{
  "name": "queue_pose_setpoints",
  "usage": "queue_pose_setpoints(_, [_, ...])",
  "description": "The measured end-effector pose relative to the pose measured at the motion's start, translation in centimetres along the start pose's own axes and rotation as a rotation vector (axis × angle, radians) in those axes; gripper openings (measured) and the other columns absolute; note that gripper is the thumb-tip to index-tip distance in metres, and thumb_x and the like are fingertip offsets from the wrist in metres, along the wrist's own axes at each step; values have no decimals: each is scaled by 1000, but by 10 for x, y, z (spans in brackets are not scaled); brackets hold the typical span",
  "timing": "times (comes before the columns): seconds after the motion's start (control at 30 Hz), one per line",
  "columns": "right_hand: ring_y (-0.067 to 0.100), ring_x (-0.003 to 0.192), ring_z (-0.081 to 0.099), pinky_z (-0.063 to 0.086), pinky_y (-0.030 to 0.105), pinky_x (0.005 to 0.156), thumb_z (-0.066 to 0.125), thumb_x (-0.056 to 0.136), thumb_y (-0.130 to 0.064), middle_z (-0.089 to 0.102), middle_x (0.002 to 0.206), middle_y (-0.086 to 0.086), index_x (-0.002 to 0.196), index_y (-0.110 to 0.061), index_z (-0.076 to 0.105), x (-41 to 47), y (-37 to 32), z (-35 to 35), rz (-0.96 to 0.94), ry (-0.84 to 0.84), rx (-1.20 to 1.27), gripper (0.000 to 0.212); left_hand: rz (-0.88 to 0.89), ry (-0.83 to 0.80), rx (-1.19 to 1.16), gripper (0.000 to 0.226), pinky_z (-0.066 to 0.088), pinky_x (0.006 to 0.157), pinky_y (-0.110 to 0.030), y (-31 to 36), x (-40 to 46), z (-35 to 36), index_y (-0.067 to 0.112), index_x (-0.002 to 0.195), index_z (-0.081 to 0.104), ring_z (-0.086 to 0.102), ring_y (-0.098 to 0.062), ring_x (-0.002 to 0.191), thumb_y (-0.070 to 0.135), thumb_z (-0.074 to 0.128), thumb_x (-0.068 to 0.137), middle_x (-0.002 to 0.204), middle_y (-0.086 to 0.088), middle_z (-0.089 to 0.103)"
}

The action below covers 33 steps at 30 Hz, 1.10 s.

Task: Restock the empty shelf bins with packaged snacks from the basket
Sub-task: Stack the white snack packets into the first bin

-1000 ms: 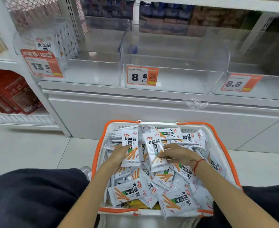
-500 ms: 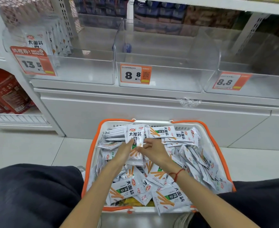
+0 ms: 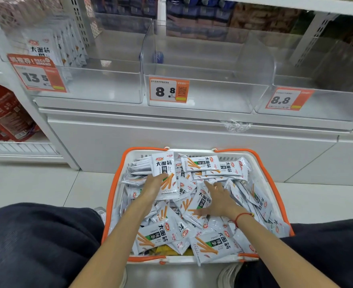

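A: Item one, the basket?

B: White basket (image 3: 272, 185) with orange rim, on the floor (image 3: 36, 183) between the person's knees, just before the shelf base. Filled with white snack packets (image 3: 213, 244), loosely heaped, most lying flat or slanted.

A: Hands?

B: Left hand (image 3: 152, 187): fingers curled round an upright packet (image 3: 164, 175), held at its lower left edge, above the heap at the basket's far left. Right hand (image 3: 218, 201): fingers straight and spread, palm down, resting on packets near the middle; it grips nothing. A red cord bracelet (image 3: 242, 217) sits on that wrist.

A: Shelf bins?

B: Three clear bins in a row above the basket. Left bin (image 3: 100, 88): a few upright packets of the same kind at its left end, price tag 13.5 (image 3: 37, 74). Middle bin (image 3: 213, 94): tag 8.8 (image 3: 168, 91), no packets. Right bin (image 3: 327, 109): tag 8.8 (image 3: 285, 99); contents unclear through glare.

A: Adjacent stock?

B: Red packages (image 3: 3, 113) on the lower shelf at far left.
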State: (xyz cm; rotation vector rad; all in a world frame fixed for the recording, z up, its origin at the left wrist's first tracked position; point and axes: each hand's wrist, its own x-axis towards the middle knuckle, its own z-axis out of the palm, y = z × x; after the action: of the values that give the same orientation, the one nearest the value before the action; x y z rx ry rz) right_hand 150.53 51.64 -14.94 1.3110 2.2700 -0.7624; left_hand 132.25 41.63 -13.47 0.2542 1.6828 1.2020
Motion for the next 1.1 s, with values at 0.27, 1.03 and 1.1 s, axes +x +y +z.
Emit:
queue_pose_setpoints(0.27, [18,67,53,43,25,55,37,96,-56,44,62,-2,61,-16,39,-15,-22,9,129,259,-156,53,34,38,1,36,39,105,-47,-2,0,-1,16,132,45,56,-25,114,25,49,97,125,-7,60])
queue_pose_setpoints(1.03, [13,78,57,47,24,72,56,92,-5,64,103,7,120,-7,59,-11,-84,-24,-114,188,986,28,-91,-4,-37,66,35,107,-54,-29,33,-4,21,129,51,52,-32,120,56,39,74,130,-13,57])
queue_pose_setpoints(1.1, [15,88,61,48,20,72,61,91,-11,65,108,5,123,-10,55,-12,-86,-13,-116,285,992,33,-114,22,-62,52,33,110,-47,-9,6,2,19,118,58,53,-29,118,53,37,85,124,-13,60])
